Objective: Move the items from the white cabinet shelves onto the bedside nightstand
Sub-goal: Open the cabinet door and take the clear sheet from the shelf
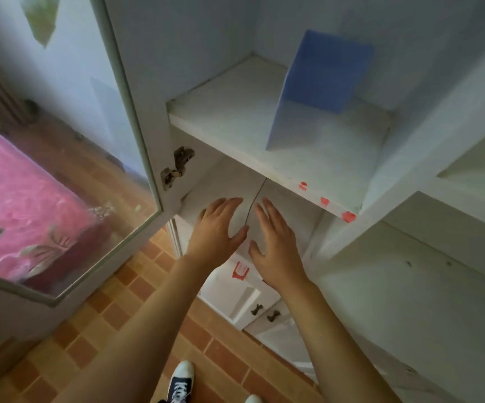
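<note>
A blue box (320,85) leans tilted on the upper shelf (235,112) of the white cabinet, against its back wall. Below that shelf both my hands reach into the lower compartment. My left hand (216,228) is open with fingers spread, palm toward the compartment. My right hand (273,239) is beside it, also open and holding nothing. The two hands are a few centimetres apart. What lies under them on the lower shelf is hidden. The nightstand is not in view.
The glass cabinet door (61,170) stands open at the left, with a pink bedspread (23,199) seen through it. Lower cabinet doors with dark knobs (264,312) are below. A further open compartment (439,286) is at the right. Orange tiled floor and my shoe (180,382) are below.
</note>
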